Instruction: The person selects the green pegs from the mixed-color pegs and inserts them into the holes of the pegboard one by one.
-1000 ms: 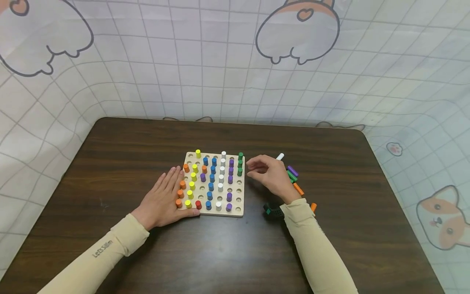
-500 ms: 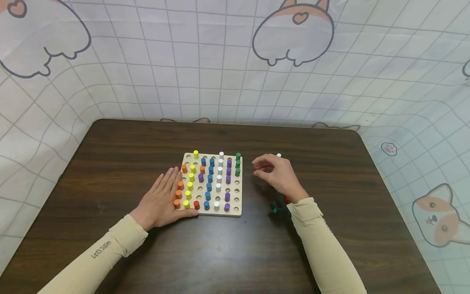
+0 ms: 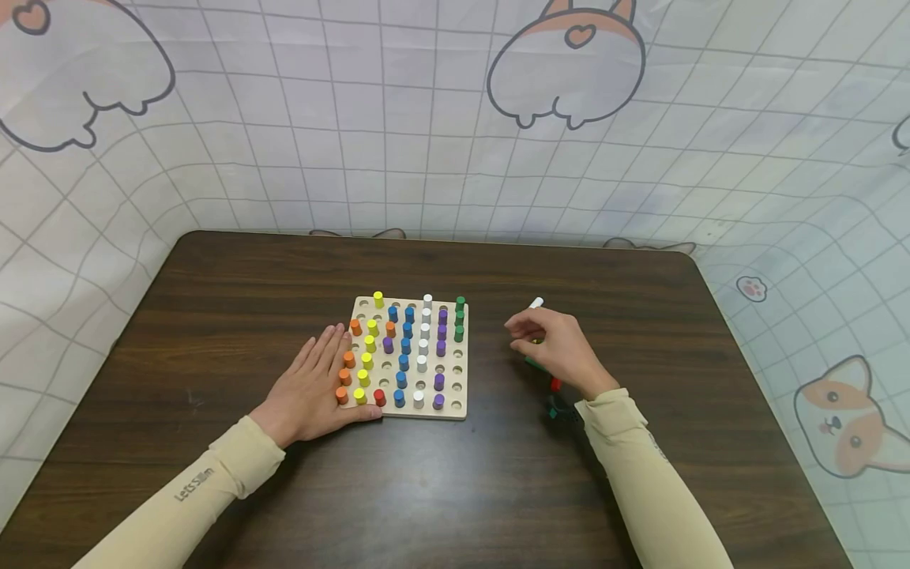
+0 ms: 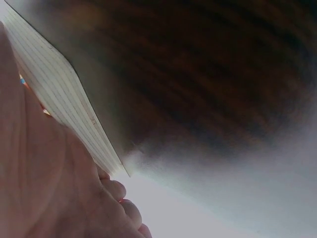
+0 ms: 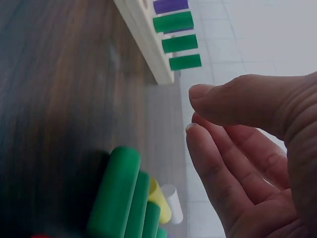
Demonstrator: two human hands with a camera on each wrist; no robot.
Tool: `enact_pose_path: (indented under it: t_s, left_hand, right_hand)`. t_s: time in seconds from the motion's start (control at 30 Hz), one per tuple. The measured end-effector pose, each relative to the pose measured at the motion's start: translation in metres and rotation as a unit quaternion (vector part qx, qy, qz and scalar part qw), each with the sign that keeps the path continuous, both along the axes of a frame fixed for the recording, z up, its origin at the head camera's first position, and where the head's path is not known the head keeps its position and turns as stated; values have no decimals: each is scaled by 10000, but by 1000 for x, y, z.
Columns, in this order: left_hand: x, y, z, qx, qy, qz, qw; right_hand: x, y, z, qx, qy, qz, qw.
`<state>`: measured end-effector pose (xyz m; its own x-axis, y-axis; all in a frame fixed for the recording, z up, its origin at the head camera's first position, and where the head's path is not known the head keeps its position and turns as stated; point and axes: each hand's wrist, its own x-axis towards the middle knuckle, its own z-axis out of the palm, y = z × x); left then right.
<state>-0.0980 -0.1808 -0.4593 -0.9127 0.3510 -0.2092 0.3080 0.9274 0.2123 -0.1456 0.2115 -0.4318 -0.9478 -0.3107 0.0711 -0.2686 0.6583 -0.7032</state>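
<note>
A square wooden pegboard (image 3: 449, 387) lies on the table, with columns of orange, yellow, blue, white, purple and green pegs and several bare holes. My left hand (image 3: 313, 395) rests flat along its left edge, thumb at the near-left corner. Past the board's right side, my right hand (image 3: 562, 344) hovers over loose pegs, fingers loosely bent. In the right wrist view, the thumb and fingertips stand apart with nothing between them. Below them lie loose green pegs (image 5: 116, 193), a yellow peg (image 5: 159, 203) and a white peg (image 5: 172, 203). The right hand hides part of this pile.
A red peg (image 3: 555, 384) shows beneath the right hand. Near the right sleeve is a dark wrist strap (image 3: 560, 408). The dark wooden table (image 3: 426, 490) ends at the back against a gridded cloth (image 3: 412, 118) with cartoon dogs.
My right hand has moved right, from beside the board's green pegs to above the loose ones. The left hand stays on the board, and the head view has shifted slightly.
</note>
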Motion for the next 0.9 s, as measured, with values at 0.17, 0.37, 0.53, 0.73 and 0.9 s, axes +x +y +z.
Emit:
enact_pose_path:
  t_s: [0.17,0.37,0.53,0.73,0.9]
  left_hand:
    - [0,0,0,-7,18,-2,10000]
    - [0,0,0,-34,3,-4,10000]
    - [0,-1,-1,-77,35,-8,10000]
    - [0,0,-2,-59,105,-46,9999]
    - [1,1,0,-43,112,-39,9999]
  right_hand:
    - [2,6,-3,206,-24,65,9998]
    - [7,11,-3,349,-87,173,9992]
    - [10,15,-3,520,-68,268,9983]
    - [13,22,-6,619,65,264,9977]
    - [15,27,-10,586,26,191,9981]
